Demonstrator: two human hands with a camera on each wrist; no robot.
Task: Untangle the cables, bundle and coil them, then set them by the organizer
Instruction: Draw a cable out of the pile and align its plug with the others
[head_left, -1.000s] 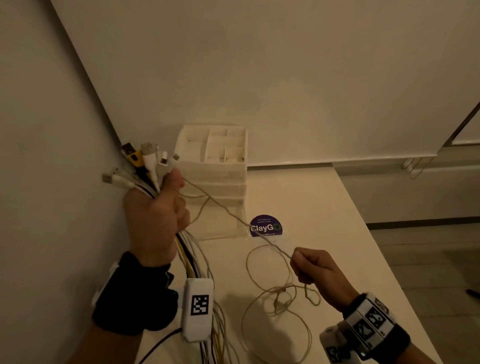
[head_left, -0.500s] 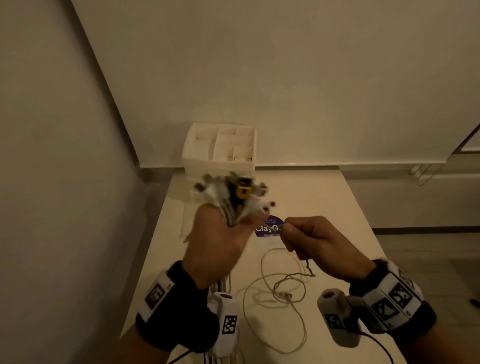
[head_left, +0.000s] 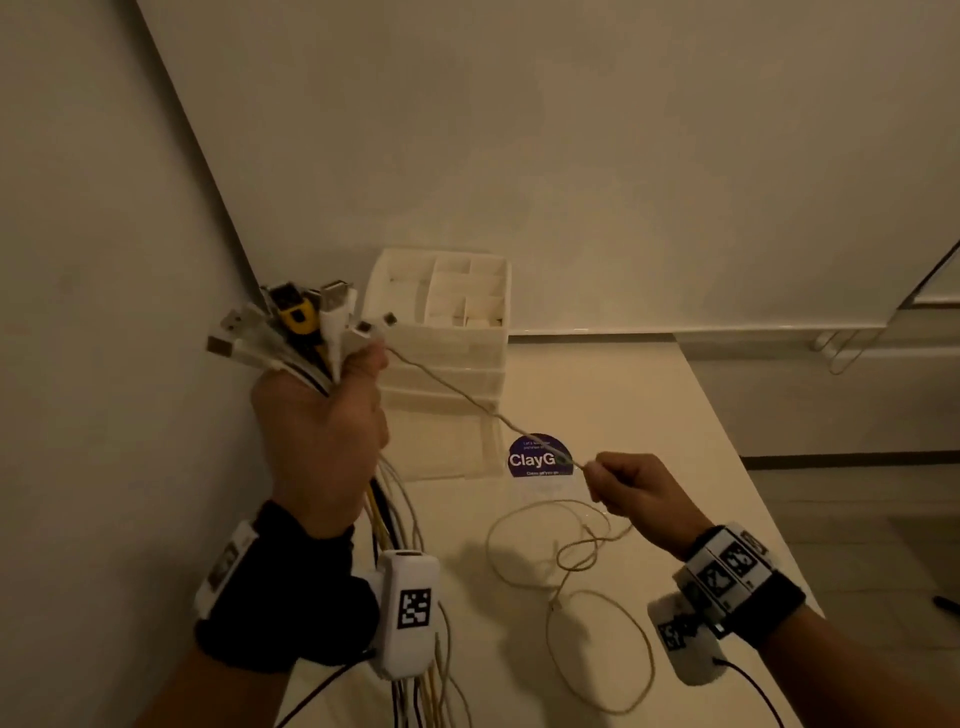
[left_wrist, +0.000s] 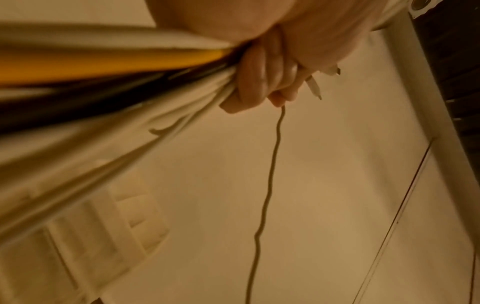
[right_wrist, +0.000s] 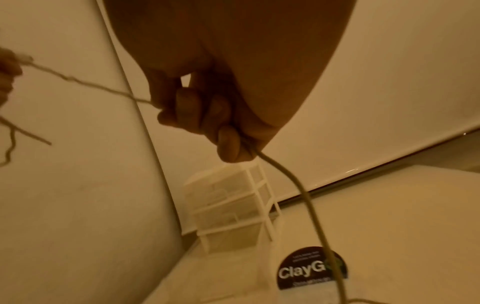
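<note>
My left hand (head_left: 322, 431) is raised at the table's left edge and grips a bundle of cables (head_left: 298, 332), whose white, black and yellow plugs fan out above the fist; the bundle (left_wrist: 103, 82) hangs down past the wrist. A thin beige cable (head_left: 467, 400) runs taut from that fist to my right hand (head_left: 628, 488), which pinches it in a closed fist (right_wrist: 207, 115). Below the right hand the slack of the thin cable (head_left: 571, 566) lies in loose loops on the table. The white organizer (head_left: 441, 332) stands at the back left corner, just behind the left hand.
A round dark ClayGo sticker (head_left: 537, 457) sits on the white table (head_left: 649, 405) in front of the organizer. Walls close in on the left and at the back. The table's right edge drops to the floor.
The left hand with the bundle swung in toward the right hand, then moved back left and up. The thin cable between the two hands is drawn taut again.
</note>
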